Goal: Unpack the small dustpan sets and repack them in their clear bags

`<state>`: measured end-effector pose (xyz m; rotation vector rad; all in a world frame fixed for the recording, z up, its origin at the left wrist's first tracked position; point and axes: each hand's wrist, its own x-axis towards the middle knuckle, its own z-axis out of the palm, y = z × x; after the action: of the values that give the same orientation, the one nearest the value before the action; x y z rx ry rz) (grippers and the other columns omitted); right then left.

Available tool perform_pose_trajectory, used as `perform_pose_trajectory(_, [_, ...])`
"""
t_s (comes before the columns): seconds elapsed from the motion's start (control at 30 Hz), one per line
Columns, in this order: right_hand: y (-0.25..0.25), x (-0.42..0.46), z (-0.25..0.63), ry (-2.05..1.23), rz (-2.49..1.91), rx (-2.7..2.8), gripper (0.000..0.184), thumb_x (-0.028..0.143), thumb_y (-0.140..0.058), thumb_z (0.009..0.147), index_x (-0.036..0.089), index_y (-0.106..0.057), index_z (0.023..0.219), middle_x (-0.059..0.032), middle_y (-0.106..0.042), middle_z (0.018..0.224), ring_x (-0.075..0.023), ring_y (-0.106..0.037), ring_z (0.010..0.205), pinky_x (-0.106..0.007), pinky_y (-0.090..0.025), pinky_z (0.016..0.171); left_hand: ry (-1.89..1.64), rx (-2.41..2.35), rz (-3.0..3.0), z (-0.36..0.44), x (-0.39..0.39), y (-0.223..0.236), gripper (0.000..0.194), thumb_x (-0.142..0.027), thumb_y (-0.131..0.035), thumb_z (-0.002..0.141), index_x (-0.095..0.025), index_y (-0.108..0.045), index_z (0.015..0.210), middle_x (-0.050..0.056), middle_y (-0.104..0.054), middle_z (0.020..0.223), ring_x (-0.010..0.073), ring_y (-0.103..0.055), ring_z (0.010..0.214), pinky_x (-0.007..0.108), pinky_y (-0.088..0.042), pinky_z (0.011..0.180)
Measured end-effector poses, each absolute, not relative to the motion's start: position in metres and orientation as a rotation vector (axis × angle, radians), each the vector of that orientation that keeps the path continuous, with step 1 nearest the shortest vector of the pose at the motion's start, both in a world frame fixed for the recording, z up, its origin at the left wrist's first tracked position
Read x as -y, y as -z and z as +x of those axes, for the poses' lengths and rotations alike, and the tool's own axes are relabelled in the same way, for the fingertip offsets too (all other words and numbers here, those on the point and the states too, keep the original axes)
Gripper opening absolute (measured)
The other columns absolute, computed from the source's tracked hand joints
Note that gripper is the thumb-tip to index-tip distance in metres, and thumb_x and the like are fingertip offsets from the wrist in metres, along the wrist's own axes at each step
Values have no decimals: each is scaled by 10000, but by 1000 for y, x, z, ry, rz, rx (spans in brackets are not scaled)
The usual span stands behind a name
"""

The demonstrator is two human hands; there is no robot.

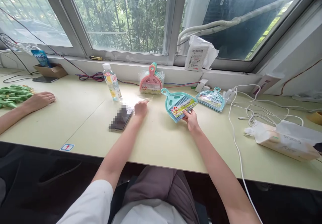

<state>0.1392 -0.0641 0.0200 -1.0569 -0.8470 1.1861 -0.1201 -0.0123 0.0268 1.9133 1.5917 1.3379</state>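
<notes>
In my right hand (191,119) is a small teal dustpan (169,100) with a striped brush and a printed card label (184,106) across it. My thumb lies over the label's lower edge, and the pan is held tilted above the table. My left hand (141,109) is closed beside the phone (121,118); something clear and thin seems to show by its fingers, too faint to name. Behind the hands, a pink dustpan set (151,81) in clear wrap leans on the wall with others behind it. Another wrapped teal dustpan set (211,99) lies to the right.
A drink bottle (112,82) stands behind the phone. White cables (235,123) and a paper-wrapped box (284,138) occupy the right side. At far left, another person's hand (41,100) rests beside green artificial-looking stems (15,95). A white box (196,58) sits on the sill.
</notes>
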Motion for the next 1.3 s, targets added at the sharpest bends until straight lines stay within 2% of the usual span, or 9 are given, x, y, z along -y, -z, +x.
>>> perform_pose_trajectory(0.17, [-25, 68, 145, -1143, -1043, 805, 278, 237, -681, 693, 221, -538, 932, -20, -687, 912, -166, -682, 758, -323, -606, 659, -1230, -1515, 2300, -90, 25, -26, 271, -93, -478, 826, -255, -692, 796, 20, -719, 908, 202, -638, 973, 394, -438, 983])
perform_pose_trajectory(0.3, [-20, 63, 161, -1153, -984, 805, 282, 218, -681, 704, 212, -551, 954, -36, -685, 1001, -164, -684, 873, -309, -597, 746, -1259, -1455, 2495, -85, 18, -15, 338, -46, -414, 824, -247, -684, 790, -21, -723, 954, 148, -611, 1061, 427, -250, 1154])
perform_pose_trajectory(0.4, [-15, 57, 169, -1148, -964, 808, 278, 217, -669, 722, 213, -554, 975, -42, -683, 1039, -166, -680, 913, -307, -593, 767, -1195, -1700, 2421, -97, 9, -11, 355, -48, -395, 803, -235, -678, 696, -9, -717, 820, 163, -620, 1003, 446, -156, 1180])
perform_pose_trajectory(0.53, [-7, 49, 174, -1177, -982, 816, 322, 211, -674, 722, 222, -551, 1020, -36, -684, 1075, -166, -688, 883, -310, -600, 735, -1034, -1980, 2276, -103, 8, -14, 378, -104, -358, 847, -214, -682, 688, 26, -680, 705, 174, -626, 801, 413, -245, 1125])
perform_pose_trajectory(0.67, [1, 44, 176, -1263, -1062, 815, 313, 184, -668, 733, 206, -567, 1029, -46, -691, 1075, -157, -698, 788, -285, -603, 659, -942, -2041, 2363, -98, 9, -12, 237, -303, -480, 880, -200, -690, 916, 69, -704, 912, 227, -592, 962, 425, -238, 1103])
perform_pose_trajectory(0.77, [5, 41, 176, -1353, -1150, 810, 282, 137, -652, 736, 181, -585, 1006, -63, -709, 1017, -156, -700, 734, -258, -594, 601, -761, -2100, 2409, -98, 4, -5, 307, -378, -581, 830, -195, -665, 1061, 97, -688, 1029, 265, -557, 1047, 418, -292, 1046])
perform_pose_trajectory(1.03, [-8, 49, 165, -1439, -1153, 791, 245, 87, -609, 764, 162, -595, 996, -63, -724, 962, -149, -703, 713, -242, -590, 602, -469, -2190, 2371, -90, 9, -8, 485, -252, -429, 903, -237, -449, 1388, 106, -680, 965, 254, -610, 947, 349, -395, 847])
perform_pose_trajectory(1.2, [-19, 55, 162, -1449, -1172, 822, 246, 81, -605, 770, 162, -589, 1002, -63, -727, 945, -151, -702, 692, -251, -591, 603, -459, -2123, 2369, -86, 10, -8, 508, -431, -499, 870, -223, -511, 1333, 127, -666, 1054, 294, -567, 1056, 357, -418, 842])
perform_pose_trajectory(1.3, [-26, 59, 160, -1502, -1242, 831, 221, 51, -598, 762, 146, -591, 961, -74, -729, 897, -155, -699, 676, -265, -593, 612, -454, -2126, 2341, -89, 8, -10, 400, -383, -465, 891, -218, -587, 1235, 113, -673, 1061, 275, -555, 1070, 344, -418, 855])
